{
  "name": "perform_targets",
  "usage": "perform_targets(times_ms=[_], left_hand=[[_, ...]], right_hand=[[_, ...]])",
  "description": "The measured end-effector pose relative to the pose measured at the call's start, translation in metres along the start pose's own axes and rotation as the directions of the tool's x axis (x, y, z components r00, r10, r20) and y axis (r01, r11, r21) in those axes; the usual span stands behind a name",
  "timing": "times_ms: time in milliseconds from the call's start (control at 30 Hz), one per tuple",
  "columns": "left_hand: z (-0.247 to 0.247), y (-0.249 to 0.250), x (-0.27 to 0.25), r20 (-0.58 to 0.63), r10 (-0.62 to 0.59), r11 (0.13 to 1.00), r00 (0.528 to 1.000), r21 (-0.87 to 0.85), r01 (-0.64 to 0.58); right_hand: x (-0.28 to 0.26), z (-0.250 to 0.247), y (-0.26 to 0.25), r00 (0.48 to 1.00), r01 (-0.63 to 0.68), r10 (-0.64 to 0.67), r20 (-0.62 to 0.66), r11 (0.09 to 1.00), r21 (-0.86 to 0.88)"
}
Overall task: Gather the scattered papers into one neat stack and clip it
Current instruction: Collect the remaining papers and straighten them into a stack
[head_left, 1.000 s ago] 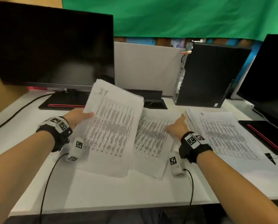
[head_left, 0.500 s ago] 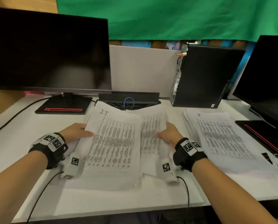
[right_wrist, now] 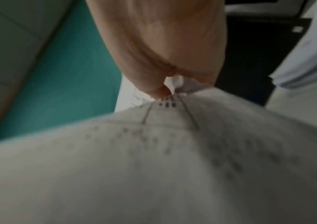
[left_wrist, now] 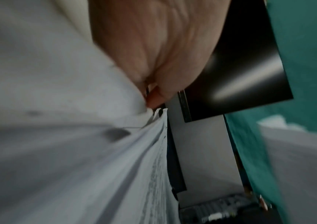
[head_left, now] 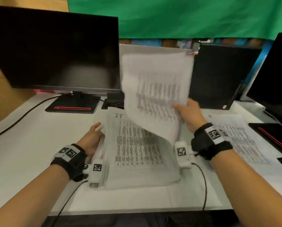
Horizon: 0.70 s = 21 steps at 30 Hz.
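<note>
White bench carries a flat paper stack near its front edge; the left hand grips that stack's left side. Above it, the right hand pinches a raised, blurred sheaf. More papers lie toward the right edge, before dark monitors

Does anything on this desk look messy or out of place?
Yes. A separate pile of papers lies fanned and uneven at the right, apart from the centre stack. The right hand holds a bent, blurred sheaf in the air.
</note>
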<state>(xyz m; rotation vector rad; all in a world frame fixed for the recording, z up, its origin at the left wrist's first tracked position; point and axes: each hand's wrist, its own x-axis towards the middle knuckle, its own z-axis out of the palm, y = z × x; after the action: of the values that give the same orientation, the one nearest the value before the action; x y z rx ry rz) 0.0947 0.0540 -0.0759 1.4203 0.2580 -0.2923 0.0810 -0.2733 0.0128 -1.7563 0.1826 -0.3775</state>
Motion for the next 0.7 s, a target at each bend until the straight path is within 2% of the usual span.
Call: perform_targets(times_ms=[67, 100, 167, 300, 400, 467, 600, 700], left_hand=[[0.004, -0.001, -0.003, 0.086, 0.008, 0.984, 0.996, 0.176, -0.023], [0.005, -0.002, -0.005, 0.113, 0.009, 0.961, 0.994, 0.272, -0.039], [0.006, -0.003, -0.008, 0.104, 0.032, 0.935, 0.994, 0.349, -0.067], [0.020, 0.002, -0.016, 0.111, 0.166, 0.931, 0.980, 0.311, -0.193], [0.040, 0.008, -0.022, 0.150, 0.281, 0.922, 0.948, 0.233, -0.310], [0.049, 0.013, -0.025, 0.118, 0.364, 0.902, 0.924, 0.201, -0.381], [0.052, 0.024, -0.028, 0.041, 0.433, 0.898, 0.900, 0.063, -0.435], [0.048, 0.024, -0.027, 0.132, 0.435, 0.870, 0.891, 0.193, -0.453]], right_hand=[[-0.014, 0.017, 0.025, 0.983, -0.129, 0.136, 0.127, 0.990, -0.064], [-0.017, 0.021, 0.038, 0.970, -0.180, 0.194, 0.143, 0.978, -0.110], [-0.020, 0.026, 0.060, 0.947, -0.259, 0.290, 0.142, 0.944, -0.203], [-0.017, 0.029, 0.073, 0.896, -0.347, 0.394, 0.205, 0.910, -0.228], [-0.017, 0.030, 0.076, 0.865, -0.380, 0.427, 0.263, 0.900, -0.211], [-0.019, 0.026, 0.081, 0.852, -0.422, 0.449, 0.271, 0.894, -0.154], [-0.021, 0.009, 0.087, 0.806, -0.545, 0.469, 0.361, 0.826, 0.143], [-0.022, -0.002, 0.097, 0.782, -0.591, 0.464, 0.416, 0.763, 0.260]])
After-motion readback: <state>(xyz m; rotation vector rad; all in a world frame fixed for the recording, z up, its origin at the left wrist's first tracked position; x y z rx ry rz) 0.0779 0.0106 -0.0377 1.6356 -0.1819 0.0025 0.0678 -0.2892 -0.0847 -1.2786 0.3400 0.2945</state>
